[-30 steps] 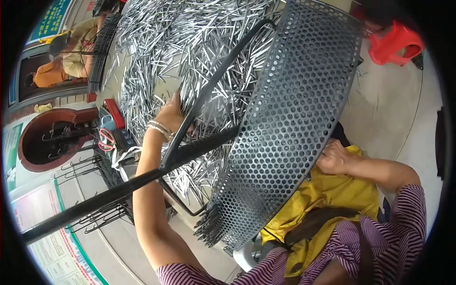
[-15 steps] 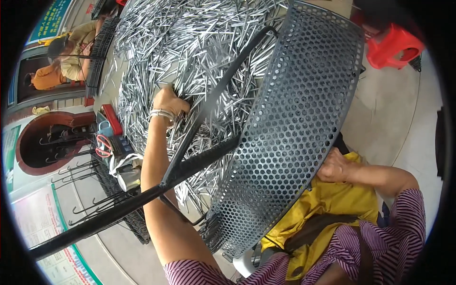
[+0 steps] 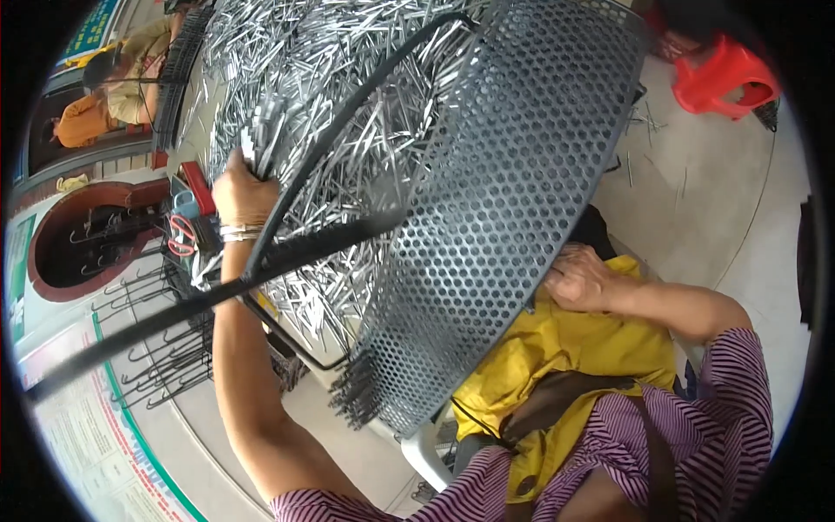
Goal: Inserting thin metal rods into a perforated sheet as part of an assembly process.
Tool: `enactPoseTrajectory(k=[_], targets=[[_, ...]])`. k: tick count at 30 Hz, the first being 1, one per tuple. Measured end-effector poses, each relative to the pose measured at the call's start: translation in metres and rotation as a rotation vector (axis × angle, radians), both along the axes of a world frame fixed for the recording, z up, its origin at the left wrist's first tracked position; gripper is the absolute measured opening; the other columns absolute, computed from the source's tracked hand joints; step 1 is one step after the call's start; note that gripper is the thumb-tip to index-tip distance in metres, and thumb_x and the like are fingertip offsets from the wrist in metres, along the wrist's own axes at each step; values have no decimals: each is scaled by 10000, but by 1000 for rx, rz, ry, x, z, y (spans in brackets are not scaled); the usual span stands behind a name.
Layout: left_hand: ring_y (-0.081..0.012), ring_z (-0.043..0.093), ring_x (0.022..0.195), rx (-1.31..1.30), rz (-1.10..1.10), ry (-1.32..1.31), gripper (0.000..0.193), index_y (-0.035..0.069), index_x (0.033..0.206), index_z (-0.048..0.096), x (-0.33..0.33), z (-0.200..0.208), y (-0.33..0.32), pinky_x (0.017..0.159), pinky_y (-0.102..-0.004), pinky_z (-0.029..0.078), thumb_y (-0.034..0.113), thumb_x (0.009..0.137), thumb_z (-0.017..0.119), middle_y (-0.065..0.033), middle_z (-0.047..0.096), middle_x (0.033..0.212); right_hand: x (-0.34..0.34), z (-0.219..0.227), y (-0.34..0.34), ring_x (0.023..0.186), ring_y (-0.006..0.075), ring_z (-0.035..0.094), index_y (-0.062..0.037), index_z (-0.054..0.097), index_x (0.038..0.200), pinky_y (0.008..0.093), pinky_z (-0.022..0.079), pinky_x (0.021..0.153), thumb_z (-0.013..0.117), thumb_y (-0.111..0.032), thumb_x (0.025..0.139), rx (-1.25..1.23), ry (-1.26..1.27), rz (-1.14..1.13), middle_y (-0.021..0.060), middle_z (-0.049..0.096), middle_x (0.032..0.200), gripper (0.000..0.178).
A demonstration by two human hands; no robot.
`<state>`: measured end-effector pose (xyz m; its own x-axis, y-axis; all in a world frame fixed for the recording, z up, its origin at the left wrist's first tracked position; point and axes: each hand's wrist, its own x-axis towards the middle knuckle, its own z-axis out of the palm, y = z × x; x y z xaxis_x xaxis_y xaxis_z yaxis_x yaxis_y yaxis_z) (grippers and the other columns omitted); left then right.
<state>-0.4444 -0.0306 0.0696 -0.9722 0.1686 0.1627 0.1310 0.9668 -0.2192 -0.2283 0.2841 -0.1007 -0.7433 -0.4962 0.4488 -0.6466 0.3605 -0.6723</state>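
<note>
A bundle of thin silvery metal strips [image 3: 270, 139] sticks up from my left hand [image 3: 243, 198], whose fingers are closed round its lower end. A wide heap of loose strips [image 3: 348, 113] lies around and beyond that hand. In front of me stands a large black perforated panel [image 3: 522, 174], curved, with rows of round holes. Its near edge meets my right hand [image 3: 576, 280], curled with knuckles up; the fingertips are hidden. Dark rod ends [image 3: 357, 391] cluster at the panel's lower left end. A black bar [image 3: 322, 244] passes over my left forearm.
Red-handled scissors [image 3: 181, 235] and a blue mug [image 3: 185, 204] are at the left. Wire hooks [image 3: 165, 365] hang near the lower left. A red plastic stool [image 3: 722, 78] stands at the right. Two people [image 3: 130, 78] sit at the far left.
My left hand has moved left and toward me out of the heap, now with an upright bundle of strips. The panel and my right hand have shifted left together.
</note>
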Motion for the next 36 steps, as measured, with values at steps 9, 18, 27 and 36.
enactPoseTrajectory(k=[9,18,27,36], targets=[[-357,586,682,-299,-108,-173,157,88,862,502,25,13,-22,545,-443,462,171,728,500,-212,574,830,6,2,-6,571,278,533,0,515,671,347,445,541,536,-8,594,-54,27,29,136,533,616,80],[-375,579,683,-263,-102,-168,166,69,801,471,60,-10,-7,591,-456,442,196,713,531,-199,581,678,2,5,-3,552,254,532,-5,538,686,335,439,531,528,-9,600,-92,74,7,114,528,589,86],[-358,565,664,-41,-401,-211,280,92,892,500,74,-6,5,557,-439,442,28,623,538,-161,567,669,4,1,-5,542,265,516,-21,524,652,337,434,516,518,1,600,-64,62,-29,107,523,587,56],[-328,572,656,-189,-489,-194,118,88,789,467,51,-28,7,559,-434,436,138,702,528,-162,532,694,2,6,-1,544,265,518,-20,519,626,338,440,507,518,-6,605,-25,31,-26,108,535,589,25]])
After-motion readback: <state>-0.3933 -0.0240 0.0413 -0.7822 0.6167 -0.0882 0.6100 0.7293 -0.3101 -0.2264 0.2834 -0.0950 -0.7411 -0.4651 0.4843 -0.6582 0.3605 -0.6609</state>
